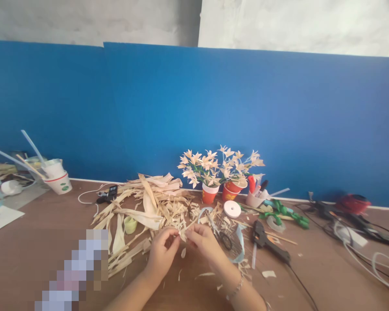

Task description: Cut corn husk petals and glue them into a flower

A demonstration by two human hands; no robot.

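- Hands: the left hand and right hand lie close together at the near centre, thumb and fingertips of each closed on a small pale piece; its exact form is too small to tell.
- Flower cups: a red paper cup with a white upper part stands upright at the far centre, holding pale flowers on green stems. Just to its right, stacked red cups hold more such flowers.
- Tool cup: a whitish cup, right of these, holds a red-handled tool and other tools.
- Left cup: a white paper cup, tilted, bears a red band and a green emblem; sticks and translucent rods reach up from it.
- Green cup: a small pale green cup sits among dry husks, left of the hands; its contents cannot be told.
- Markings: yellow print shows on the red cups, but no wording is legible on any cup.
- Surroundings: a white roll lies in front of the stacked cups. Scissors, a light blue ribbon and a black glue gun lie right of the hands on the brown table.
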